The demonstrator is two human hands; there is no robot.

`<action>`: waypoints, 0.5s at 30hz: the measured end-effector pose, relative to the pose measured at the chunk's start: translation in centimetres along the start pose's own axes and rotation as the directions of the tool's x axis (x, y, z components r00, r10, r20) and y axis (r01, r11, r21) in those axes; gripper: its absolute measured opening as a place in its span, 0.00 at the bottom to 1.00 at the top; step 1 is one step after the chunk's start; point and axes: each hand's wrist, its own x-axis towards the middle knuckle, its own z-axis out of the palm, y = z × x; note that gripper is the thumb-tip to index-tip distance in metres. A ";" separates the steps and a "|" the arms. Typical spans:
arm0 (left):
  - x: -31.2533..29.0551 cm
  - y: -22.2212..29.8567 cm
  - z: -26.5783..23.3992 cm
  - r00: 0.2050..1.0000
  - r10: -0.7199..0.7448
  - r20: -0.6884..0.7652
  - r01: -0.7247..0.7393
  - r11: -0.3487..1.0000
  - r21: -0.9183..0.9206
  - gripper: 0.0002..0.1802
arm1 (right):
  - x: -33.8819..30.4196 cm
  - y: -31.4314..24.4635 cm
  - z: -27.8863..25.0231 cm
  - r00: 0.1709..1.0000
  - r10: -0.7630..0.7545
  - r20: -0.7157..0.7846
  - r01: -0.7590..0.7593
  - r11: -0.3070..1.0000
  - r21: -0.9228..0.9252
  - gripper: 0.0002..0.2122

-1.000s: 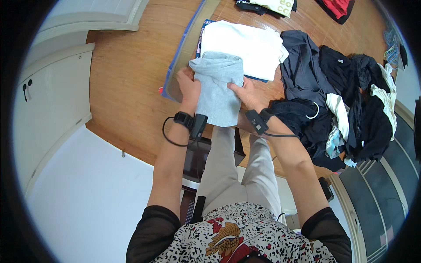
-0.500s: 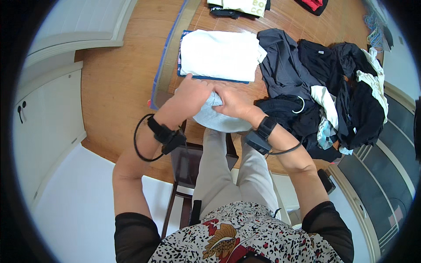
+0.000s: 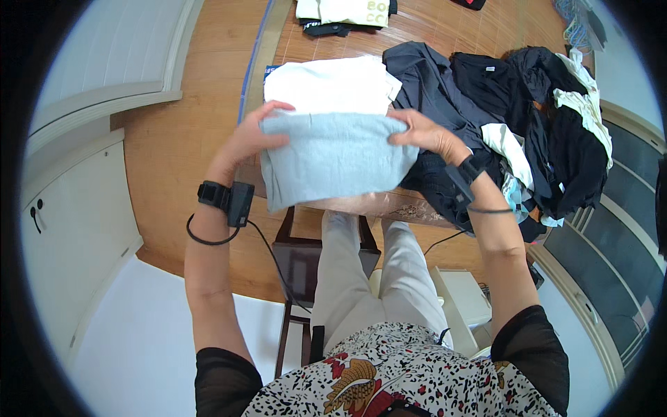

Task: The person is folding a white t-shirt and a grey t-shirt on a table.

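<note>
A light grey-blue folded garment (image 3: 333, 156) is stretched between my two hands. My left hand (image 3: 258, 132) grips its far left corner, thumb on top. At the far right corner, my right hand (image 3: 422, 132) pinches the cloth between thumb and fingers. The far edge of the garment overlaps the near part of a white folded garment (image 3: 326, 80), which lies on the mat-covered surface. A sliver of dark blue folded cloth (image 3: 270, 70) shows at the white one's left corner. A band with a small black device is strapped on each wrist.
To the right lies a loose heap of dark clothes (image 3: 500, 90) with white pieces among them. Another folded stack (image 3: 344, 14) sits at the far edge. A dark brown chair (image 3: 299, 264) stands beside my legs, and an open white drawer (image 3: 462, 299) is right of them.
My hands were close together over the bunched grey-blue garment. They have moved apart, spreading it wide, and its far edge now covers part of the white one.
</note>
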 end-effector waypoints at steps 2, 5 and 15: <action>2.0 -1.1 -1.0 1.000 -0.010 -0.012 0.009 0.990 -0.142 0.31 | 0.9 0.3 -2.0 0.993 -0.040 -0.109 0.056 0.988 0.143 0.20; 5.8 -3.1 -2.0 0.962 0.115 -0.249 -0.170 0.962 -0.212 0.31 | 4.0 1.3 -4.0 0.946 -0.039 -0.323 0.076 0.992 0.100 0.14; 7.4 -0.5 5.7 0.809 0.482 -0.337 0.258 0.226 0.940 0.35 | 8.6 -0.7 5.6 0.476 -0.656 -0.586 -0.047 0.647 -0.761 0.24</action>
